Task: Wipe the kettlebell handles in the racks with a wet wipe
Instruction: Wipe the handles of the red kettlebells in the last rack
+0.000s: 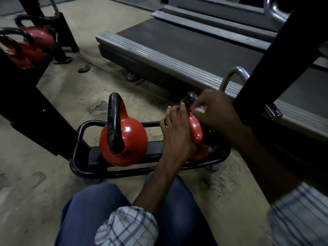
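Two red kettlebells with black handles sit in a low black tube rack (78, 137) on the floor. The left kettlebell (129, 139) stands free, its handle (114, 121) untouched. My left hand (177, 134) grips the red body of the right kettlebell (196, 128), fingers along its far side and thumb at its base. My right hand (214, 110) holds a white wet wipe (199, 110) pressed against the top of that kettlebell's black handle (191, 97), which is mostly hidden by both hands.
Treadmill decks (177, 48) lie just behind the rack. A black rack upright (276, 64) stands over my right forearm, another (26, 96) at left. More red kettlebells (30, 45) sit on a rack at upper left. My knees (99, 206) are below.
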`<state>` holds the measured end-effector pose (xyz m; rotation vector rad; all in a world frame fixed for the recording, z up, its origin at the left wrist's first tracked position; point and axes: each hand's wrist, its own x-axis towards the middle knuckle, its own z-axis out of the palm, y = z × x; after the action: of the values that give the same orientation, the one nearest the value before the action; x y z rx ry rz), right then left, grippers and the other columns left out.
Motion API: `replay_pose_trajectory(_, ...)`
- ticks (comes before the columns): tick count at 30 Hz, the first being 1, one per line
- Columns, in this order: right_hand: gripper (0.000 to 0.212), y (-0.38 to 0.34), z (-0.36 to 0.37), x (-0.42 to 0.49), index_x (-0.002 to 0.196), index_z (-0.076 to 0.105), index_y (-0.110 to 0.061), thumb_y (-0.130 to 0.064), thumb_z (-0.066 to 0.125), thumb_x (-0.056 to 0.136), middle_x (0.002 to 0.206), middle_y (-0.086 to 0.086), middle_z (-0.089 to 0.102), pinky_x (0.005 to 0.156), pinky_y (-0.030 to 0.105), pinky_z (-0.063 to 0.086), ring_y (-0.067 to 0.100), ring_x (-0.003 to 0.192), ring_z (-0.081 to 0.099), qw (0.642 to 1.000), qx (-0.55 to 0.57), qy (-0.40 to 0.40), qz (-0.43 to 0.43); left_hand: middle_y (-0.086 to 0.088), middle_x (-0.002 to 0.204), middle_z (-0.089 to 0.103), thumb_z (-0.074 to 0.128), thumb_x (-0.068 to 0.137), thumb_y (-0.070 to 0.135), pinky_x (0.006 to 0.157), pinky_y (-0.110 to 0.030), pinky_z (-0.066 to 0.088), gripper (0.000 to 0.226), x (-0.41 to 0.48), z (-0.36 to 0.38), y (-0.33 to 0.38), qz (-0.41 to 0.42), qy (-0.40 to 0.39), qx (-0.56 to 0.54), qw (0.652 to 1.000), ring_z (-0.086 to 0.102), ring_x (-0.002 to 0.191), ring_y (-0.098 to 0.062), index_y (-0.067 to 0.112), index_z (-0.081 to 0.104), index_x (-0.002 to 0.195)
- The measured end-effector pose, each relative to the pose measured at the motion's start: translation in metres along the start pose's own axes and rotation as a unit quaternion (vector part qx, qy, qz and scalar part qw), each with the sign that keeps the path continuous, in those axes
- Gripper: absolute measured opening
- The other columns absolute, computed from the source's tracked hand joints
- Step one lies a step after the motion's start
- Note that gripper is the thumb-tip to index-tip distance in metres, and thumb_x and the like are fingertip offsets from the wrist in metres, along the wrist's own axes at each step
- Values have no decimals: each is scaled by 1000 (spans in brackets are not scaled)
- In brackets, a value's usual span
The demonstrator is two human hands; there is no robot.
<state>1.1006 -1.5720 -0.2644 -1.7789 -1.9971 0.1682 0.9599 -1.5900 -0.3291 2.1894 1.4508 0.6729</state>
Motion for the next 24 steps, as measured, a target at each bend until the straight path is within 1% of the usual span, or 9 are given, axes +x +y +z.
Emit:
replay_pose_trajectory(2, 10, -2, 10, 36, 80, 80, -20, -12, 74, 79, 71, -14, 58, 64, 4, 35, 1, 71, 53, 999, 4, -1, 37, -16, 160, 13, 87, 54, 60, 121, -54, 11, 141, -1, 0, 1, 6, 5, 10, 1000, 5, 151, -34, 12, 6, 159)
replay_pose_trajectory(4, 8, 7, 20, 73, 82, 81, -20, -13, 76, 79, 74, -11, 66, 63, 9, 41, -3, 67, 56, 995, 41, -4, 95, -15, 160, 13, 88, 55, 58, 120, -55, 12, 139, 0, 0, 2, 10, 8, 11, 1000, 5, 151, -34, 15, 7, 159)
replay_pose_trajectory(7, 7, 33, 31, 102, 85, 81, -17, -16, 76, 79, 77, -2, 74, 59, 17, 47, 7, 69, 66, 968, 122, -10, 219, -14, 160, 9, 86, 54, 61, 120, -53, 11, 136, 2, -1, 4, 18, -4, 4, 1000, 4, 151, -33, 25, 8, 159)
replay_pose_trajectory(9, 10, 47, 35, 95, 89, 79, -7, -9, 73, 81, 64, 5, 68, 46, 15, 42, 8, 51, 58, 923, 234, -6, 305, -13, 160, 7, 87, 55, 60, 120, -52, 12, 132, 4, -1, 4, 25, -14, 5, 1000, 2, 151, -32, 32, 9, 157)
replay_pose_trajectory(11, 10, 56, 38, 74, 90, 73, 1, -2, 68, 83, 68, 10, 61, 45, 17, 40, 7, 50, 50, 870, 356, -12, 342, -13, 159, 8, 87, 54, 60, 119, -53, 14, 129, 6, 0, 2, 32, -17, 2, 999, 4, 150, -33, 36, 13, 156)
replay_pose_trajectory(15, 14, 56, 36, 17, 87, 65, -7, 1, 57, 95, 68, 3, 61, 52, 14, 44, 7, 56, 52, 796, 531, 33, 289, -12, 159, 8, 89, 51, 59, 118, -56, 17, 133, 9, 0, -4, 44, -38, -16, 998, 8, 149, -33, 38, 11, 156)
replay_pose_trajectory(18, 12, 45, 27, -30, 86, 67, -11, -1, 66, 92, 59, -8, 65, 52, 12, 44, 0, 50, 55, 857, 445, 118, 233, -10, 160, 0, 92, 49, 57, 120, -55, 14, 140, 10, -2, -9, 57, -73, -20, 995, 2, 149, -31, 37, 6, 157)
replay_pose_trajectory(20, 10, 33, 22, -63, 85, 69, -13, -5, 75, 87, 71, -8, 69, 60, 13, 48, -1, 62, 62, 896, 361, 165, 199, -10, 161, -1, 92, 48, 58, 120, -54, 12, 143, 12, -3, -12, 72, -85, -18, 994, 0, 150, -30, 37, 3, 158)
replay_pose_trajectory(24, 21, 10, 31, -110, 94, 67, -13, 1, 78, 81, 92, 0, 71, 71, 14, 52, 11, 82, 69, 924, 289, 194, 160, -7, 160, 1, 90, 48, 64, 121, -52, 11, 142, 14, -4, -18, 90, -90, -39, 991, 1, 150, -28, 37, 4, 158)
